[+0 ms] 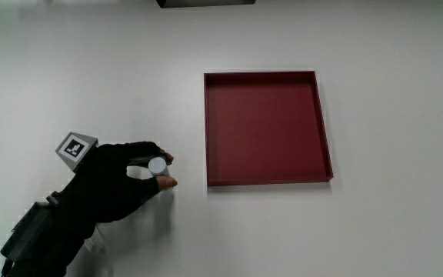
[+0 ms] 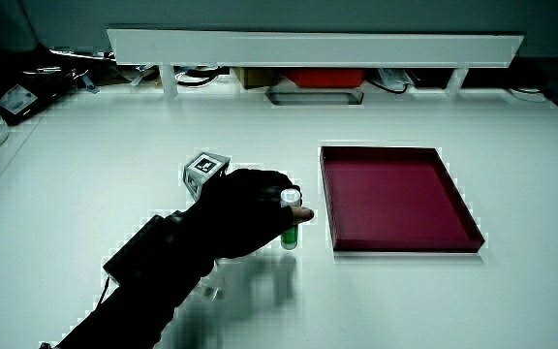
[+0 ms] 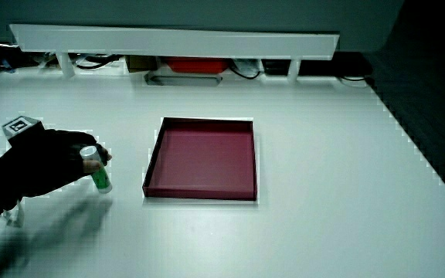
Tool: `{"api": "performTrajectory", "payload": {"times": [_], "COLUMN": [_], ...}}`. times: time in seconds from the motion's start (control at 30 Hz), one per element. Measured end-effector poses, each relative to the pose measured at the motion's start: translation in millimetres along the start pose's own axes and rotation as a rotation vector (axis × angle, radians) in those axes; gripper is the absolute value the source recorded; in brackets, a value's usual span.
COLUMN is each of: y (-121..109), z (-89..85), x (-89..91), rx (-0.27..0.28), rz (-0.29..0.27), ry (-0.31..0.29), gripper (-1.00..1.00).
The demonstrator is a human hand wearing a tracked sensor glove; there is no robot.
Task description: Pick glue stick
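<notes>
The glue stick (image 1: 157, 165) stands upright on the white table beside the red tray (image 1: 209, 131), with a white cap and a green body (image 2: 290, 233) (image 3: 99, 174). The gloved hand (image 1: 114, 181) is closed around it, thumb and fingertips pinching just under the cap. In both side views the stick's green lower part shows below the fingers, its base at or just above the table. The patterned cube (image 1: 75, 146) sits on the back of the hand (image 2: 245, 218) (image 3: 41, 162).
The square red tray (image 2: 329, 199) (image 3: 154, 162) has low walls and nothing in it. A low white partition (image 2: 308, 44) (image 3: 176, 38) runs along the table's edge farthest from the person, with cables and small items under it.
</notes>
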Motion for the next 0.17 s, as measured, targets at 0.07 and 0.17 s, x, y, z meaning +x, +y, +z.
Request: {"api": "performTrajectory", "payload": {"times": [0.07,0.17], "y": [6,15], "z": [-0.1,-1.9], "x": [11.2,25.3], "rx": [0.003,0.003], "rz": [-0.021,0.045], "ry": [0.011,0.064], "gripper": [1.0,1.0]}}
